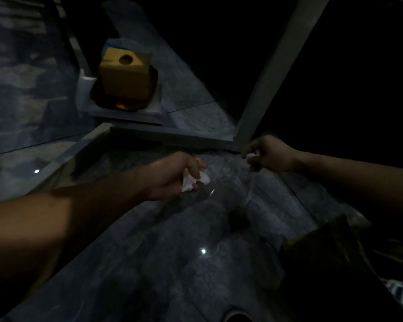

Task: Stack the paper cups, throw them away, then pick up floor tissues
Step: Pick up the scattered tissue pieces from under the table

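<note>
Dim light lay over the grey marbled stone floor [172, 263], on which two small bright reflections were seen, one near its left edge and one nearer the bottom of the view. Both bare forearms were stretched out low over this floor. The left hand [172, 176] was closed around a crumpled white tissue wad [191, 181], which was gripped in the curled fingers and showed below and to the right of them, just above the floor surface; whether it touched the floor could not be told. The right hand [269, 154] was curled narrowly around a smaller white tissue scrap [250, 156], pinched at the fingertips, close to the foot of a pale grey slanted post [279, 61] that rose toward the top edge of the view. A low pale grey ledge [172, 133] was seen running across the floor just beyond both hands, meeting the post at its right end. Behind the ledge, toward the upper left, a yellow-brown cardboard box with a round hole in its top [126, 75] was set in a dark round container [149, 94] lined with something white. At the lower right corner a dark blurred shape [335, 263] was visible, too murky to be identified. No paper cups could be made out in the darkness.
</note>
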